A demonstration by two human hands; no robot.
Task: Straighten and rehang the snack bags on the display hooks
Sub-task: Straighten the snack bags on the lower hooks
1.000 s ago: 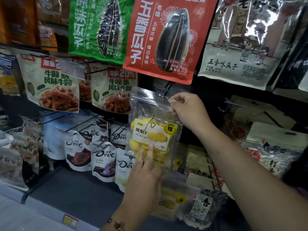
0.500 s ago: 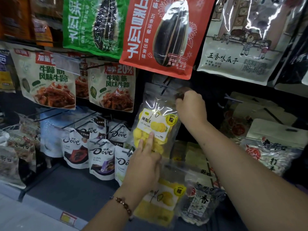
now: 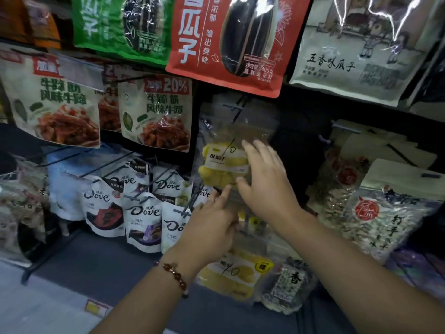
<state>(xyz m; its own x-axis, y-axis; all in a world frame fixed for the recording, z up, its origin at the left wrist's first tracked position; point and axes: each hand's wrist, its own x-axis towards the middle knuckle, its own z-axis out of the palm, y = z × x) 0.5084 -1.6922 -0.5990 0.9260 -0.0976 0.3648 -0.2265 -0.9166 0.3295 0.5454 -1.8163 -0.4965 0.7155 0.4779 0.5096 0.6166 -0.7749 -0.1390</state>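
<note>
A clear bag of yellow dried pineapple [image 3: 222,162] hangs from a black display hook [image 3: 237,108] under the red seed bag. My right hand [image 3: 263,182] lies flat against the bag's front right side, fingers straight and spread. My left hand [image 3: 212,222] sits just below, its index finger stretched up to touch the bag's bottom edge. A second pineapple bag [image 3: 237,273] hangs lower, partly hidden behind my left wrist.
Dove chocolate pouches [image 3: 142,213] hang on hooks at the left. Beef tendon snack bags [image 3: 156,116] hang above them. Red [image 3: 231,44], green [image 3: 122,22] and white seed bags [image 3: 356,51] fill the top row. Nut bags [image 3: 380,218] crowd the right.
My right hand let go of the bag's top at the hook and dropped to lie flat on its front. The bag now hangs by itself. My left hand stayed below it.
</note>
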